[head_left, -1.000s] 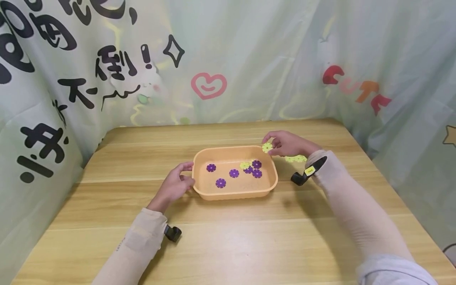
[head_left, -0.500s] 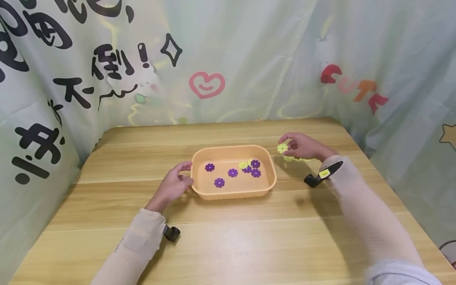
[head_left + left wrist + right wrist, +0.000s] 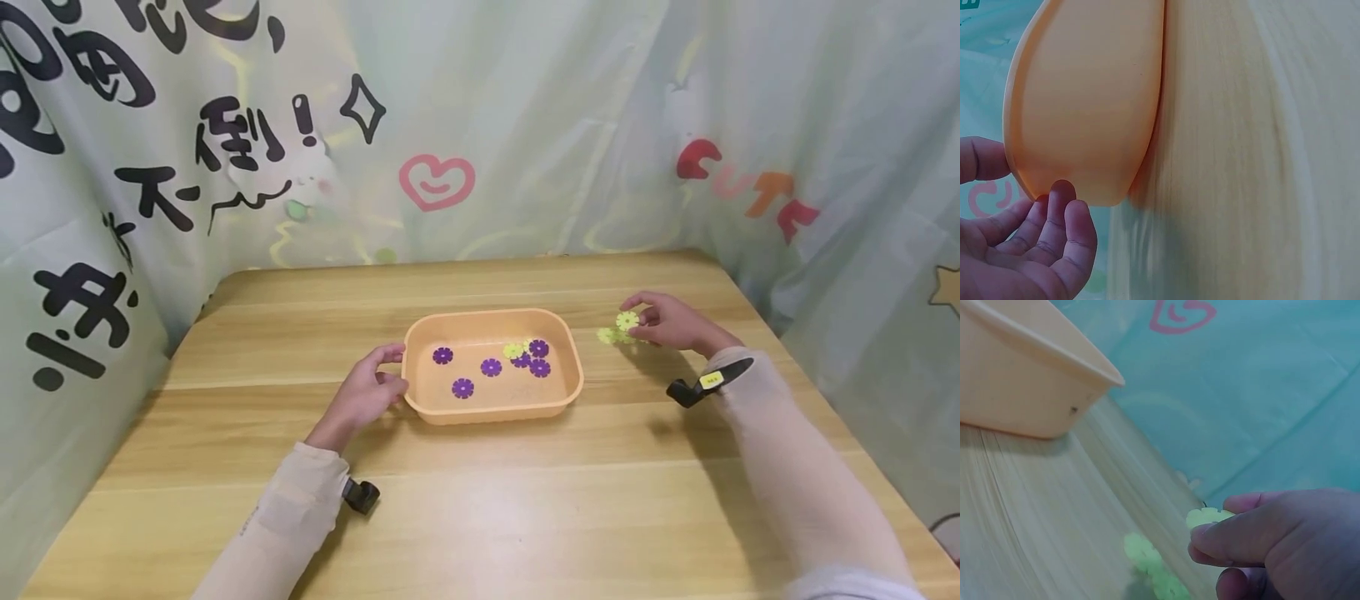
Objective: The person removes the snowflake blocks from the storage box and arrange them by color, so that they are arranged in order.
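My left hand [image 3: 367,390] holds the left end of a shallow orange plastic basin [image 3: 495,412], its fingertips at the rim and end wall in the left wrist view. Scattered inside lie several purple snowflake building discs [image 3: 462,388] and a yellow one [image 3: 513,351], some overlapping toward the right. Right of the basin, my right hand [image 3: 671,323] pinches a yellow snowflake building disc [image 3: 627,321] between thumb and fingers. More yellow discs [image 3: 606,335] lie on the table close beneath it, partly hidden in the head view; the right wrist view also shows yellow discs [image 3: 1143,551] there.
The wooden table [image 3: 480,517] runs back to a printed cloth curtain [image 3: 525,125], which also rises along both sides. A black wrist camera [image 3: 362,496] sits on the left sleeve, and another black camera [image 3: 684,392] on the right one.
My right hand has moved right, from the basin's right rim to over the yellow discs on the table, still pinching a yellow disc. My left hand has stayed at the basin.
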Tool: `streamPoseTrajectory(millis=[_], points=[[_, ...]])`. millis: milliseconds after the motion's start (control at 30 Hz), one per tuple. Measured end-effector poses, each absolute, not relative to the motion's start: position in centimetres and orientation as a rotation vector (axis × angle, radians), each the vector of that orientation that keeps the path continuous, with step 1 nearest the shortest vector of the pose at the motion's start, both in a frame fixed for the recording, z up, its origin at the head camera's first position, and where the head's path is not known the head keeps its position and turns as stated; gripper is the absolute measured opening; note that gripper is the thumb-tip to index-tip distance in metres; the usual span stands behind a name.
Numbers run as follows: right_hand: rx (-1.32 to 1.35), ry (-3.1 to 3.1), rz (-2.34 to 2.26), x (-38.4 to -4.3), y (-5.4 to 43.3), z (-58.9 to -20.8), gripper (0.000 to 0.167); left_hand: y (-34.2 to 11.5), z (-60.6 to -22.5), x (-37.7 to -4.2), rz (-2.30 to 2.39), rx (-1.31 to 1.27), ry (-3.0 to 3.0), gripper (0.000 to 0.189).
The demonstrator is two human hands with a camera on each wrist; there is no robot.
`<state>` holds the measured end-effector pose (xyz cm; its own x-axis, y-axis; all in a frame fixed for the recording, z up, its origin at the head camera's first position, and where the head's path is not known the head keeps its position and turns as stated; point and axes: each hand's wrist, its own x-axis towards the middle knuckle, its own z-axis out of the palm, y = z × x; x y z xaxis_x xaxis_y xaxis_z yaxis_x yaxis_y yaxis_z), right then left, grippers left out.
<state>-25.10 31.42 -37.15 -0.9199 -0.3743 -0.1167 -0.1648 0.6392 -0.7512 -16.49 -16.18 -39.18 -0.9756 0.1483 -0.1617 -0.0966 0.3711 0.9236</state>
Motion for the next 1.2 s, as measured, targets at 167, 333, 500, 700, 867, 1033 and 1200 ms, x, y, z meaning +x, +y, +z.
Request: streamPoseTrajectory(millis=[167,333,500,700,867,1033,1200], points=[[-0.410,2.608,-1.183,-24.7,32.6,-37.6,0.041,-16.2,-39.1,-16.5,1.645,0.056,2.414,0.062],[-0.395,2.625,-1.201,-24.6,33.5,-38.2,0.042,-16.3,-39.2,-16.4,1.645,0.044,2.408,0.062],[-0.365,2.647,-1.211,-24.4,34.3,-38.6,0.046,-16.3,-39.2,-16.4,1.645,0.035,2.410,0.061],[-0.308,2.662,-1.219,-24.1,35.0,-39.0,0.048,-16.2,-39.2,-16.5,1.643,0.031,2.411,0.061],[-0.253,2.659,-1.218,-24.1,35.7,-39.6,0.051,-16.2,-39.1,-16.4,1.648,0.024,2.412,0.061],[-0.220,2.694,-1.171,-24.0,36.4,-40.0,0.048,-16.0,-39.1,-16.5,1.648,0.032,2.416,0.061],[-0.215,2.724,-1.133,-23.8,36.4,-40.0,0.045,-15.9,-39.1,-16.4,1.653,0.039,2.427,0.061]])
